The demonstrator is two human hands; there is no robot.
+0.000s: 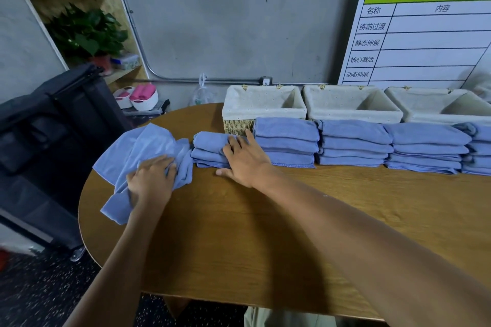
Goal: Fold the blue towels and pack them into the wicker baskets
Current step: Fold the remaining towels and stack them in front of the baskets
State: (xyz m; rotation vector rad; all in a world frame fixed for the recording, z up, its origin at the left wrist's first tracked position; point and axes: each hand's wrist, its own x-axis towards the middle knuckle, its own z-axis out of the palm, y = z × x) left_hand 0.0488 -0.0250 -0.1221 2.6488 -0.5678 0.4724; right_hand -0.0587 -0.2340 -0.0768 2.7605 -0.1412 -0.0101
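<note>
Gripping the loose towel (148,156) with curled fingers, the left hand (151,180) bunches it on the surface (265,220) just left of the short stack (210,150), which serves as the landmark below. That stack holds two folded blue towels; the right hand (244,162) lies flat against its right end, fingers straight and relaxed on the top towel, thumb down on the wood, holding nothing.

The loose towel is crumpled, its long axis running from far-left toward the near edge, and its right border touches the short stack. The left hand is the nearer one and already on it, so the coming fold likely turns on drawing the cloth toward the person, away from the stack, to spread it flat.

Right of the short stack stand taller piles of folded towels (287,142) in a row, side by side, reaching the frame's right edge. Behind the row sit three wicker baskets with pale cloth liners: the first basket (239,114) just behind and right of the short stack, the second basket (353,111) and third basket (425,114) farther right. What shows of their insides holds no towels, so packing seems not yet begun.
</note>
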